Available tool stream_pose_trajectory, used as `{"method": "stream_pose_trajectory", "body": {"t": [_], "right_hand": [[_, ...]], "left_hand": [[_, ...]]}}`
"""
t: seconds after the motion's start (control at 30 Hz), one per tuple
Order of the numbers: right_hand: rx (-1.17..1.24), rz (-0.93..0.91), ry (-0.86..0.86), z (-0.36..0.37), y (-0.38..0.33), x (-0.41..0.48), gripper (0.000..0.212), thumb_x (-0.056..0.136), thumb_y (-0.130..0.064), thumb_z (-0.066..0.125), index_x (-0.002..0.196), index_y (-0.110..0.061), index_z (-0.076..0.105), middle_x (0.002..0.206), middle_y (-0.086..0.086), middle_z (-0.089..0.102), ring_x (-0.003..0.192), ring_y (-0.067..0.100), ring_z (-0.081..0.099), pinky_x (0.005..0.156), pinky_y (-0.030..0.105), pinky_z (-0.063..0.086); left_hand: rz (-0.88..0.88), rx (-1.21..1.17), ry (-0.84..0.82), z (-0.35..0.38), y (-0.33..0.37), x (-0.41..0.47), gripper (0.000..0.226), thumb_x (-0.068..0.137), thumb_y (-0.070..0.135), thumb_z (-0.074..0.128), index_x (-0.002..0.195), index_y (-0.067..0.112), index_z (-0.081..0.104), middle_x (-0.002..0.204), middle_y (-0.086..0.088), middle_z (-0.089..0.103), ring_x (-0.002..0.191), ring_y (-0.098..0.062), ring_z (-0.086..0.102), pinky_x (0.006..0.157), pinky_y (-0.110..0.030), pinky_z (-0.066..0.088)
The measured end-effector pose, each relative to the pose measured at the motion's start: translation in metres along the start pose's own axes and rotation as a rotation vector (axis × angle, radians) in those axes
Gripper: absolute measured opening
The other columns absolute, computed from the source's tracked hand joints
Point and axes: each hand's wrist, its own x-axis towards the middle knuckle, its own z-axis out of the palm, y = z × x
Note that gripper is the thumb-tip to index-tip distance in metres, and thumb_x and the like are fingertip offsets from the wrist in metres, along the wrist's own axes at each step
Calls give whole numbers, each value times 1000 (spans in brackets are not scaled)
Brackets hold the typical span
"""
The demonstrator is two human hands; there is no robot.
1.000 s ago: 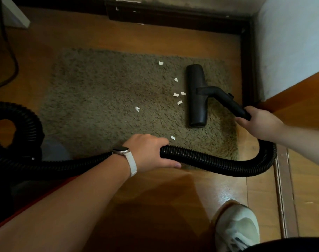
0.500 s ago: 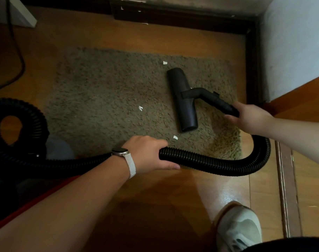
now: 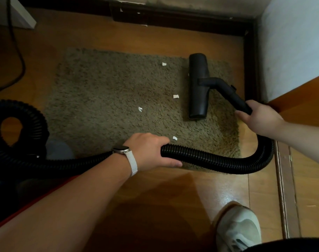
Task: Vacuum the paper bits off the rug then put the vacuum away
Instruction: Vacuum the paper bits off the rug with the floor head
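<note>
A shaggy grey-brown rug (image 3: 104, 99) lies on the wooden floor. Several white paper bits rest on it, such as one near the far edge (image 3: 164, 64), one mid-rug (image 3: 176, 96), one further left (image 3: 140, 109) and one by my left knuckles (image 3: 174, 138). The black vacuum head (image 3: 198, 86) sits on the rug's right part. My right hand (image 3: 259, 118) grips the black wand handle (image 3: 233, 99). My left hand (image 3: 151, 151), with a white-strapped watch, is closed around the ribbed black hose (image 3: 209, 159) at the rug's near edge.
The hose coils (image 3: 25, 120) at the left beside the dark vacuum body. A black cable (image 3: 18, 51) runs down the far left. A dark skirting (image 3: 173, 17) and white wall (image 3: 291, 42) bound the far and right sides. My shoe (image 3: 238, 228) stands on the near floor.
The vacuum head swept left over the cluster of paper bits, then came back right; fewer bits lie on the rug. My left hand held its place on the hose.
</note>
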Motion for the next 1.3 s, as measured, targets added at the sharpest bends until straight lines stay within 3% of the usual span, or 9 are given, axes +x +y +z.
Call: {"method": "stream_pose_trajectory", "body": {"t": [0.37, 0.53, 0.73, 1.03, 1.3], "right_hand": [[36, 111, -128, 8, 5, 8, 34, 96, -52, 53, 107, -19, 52, 86, 10, 65, 74, 27, 66, 66, 42, 57], [-19, 65, -152, 6, -15, 18, 34, 98, -52, 51, 112, -20, 50, 87, 9, 63, 74, 25, 64, 59, 36, 51], [-77, -38, -196, 1, -55, 36, 31, 98, -50, 52, 113, -23, 51, 84, 6, 62, 70, 23, 62, 53, 33, 42], [-222, -195, -250, 9, -114, 41, 24, 99, -48, 50, 113, -28, 50, 80, 3, 64, 65, 20, 63, 50, 28, 43], [-201, -173, -218, -1, -85, 38, 27, 98, -48, 53, 117, -28, 52, 80, 2, 64, 64, 19, 63, 49, 30, 44]], "left_hand": [[-19, -8, -31, 4, -2, 0, 67, 69, 93, 38, 96, 34, 57, 76, 14, 58, 74, -9, 59, 71, -30, 52], [-2, -5, -17, 4, -4, -3, 67, 69, 93, 36, 97, 36, 56, 76, 15, 57, 75, -9, 59, 71, -30, 52], [-22, -19, 14, -2, -5, -9, 60, 69, 91, 41, 86, 35, 52, 68, 16, 50, 71, -9, 54, 66, -28, 46], [-32, -23, -19, 2, -10, -13, 55, 71, 90, 41, 81, 37, 44, 69, 15, 49, 68, -8, 52, 61, -27, 38], [-45, -33, -24, 0, -10, -13, 60, 73, 89, 42, 85, 32, 52, 73, 13, 55, 72, -10, 57, 69, -30, 49]]}}
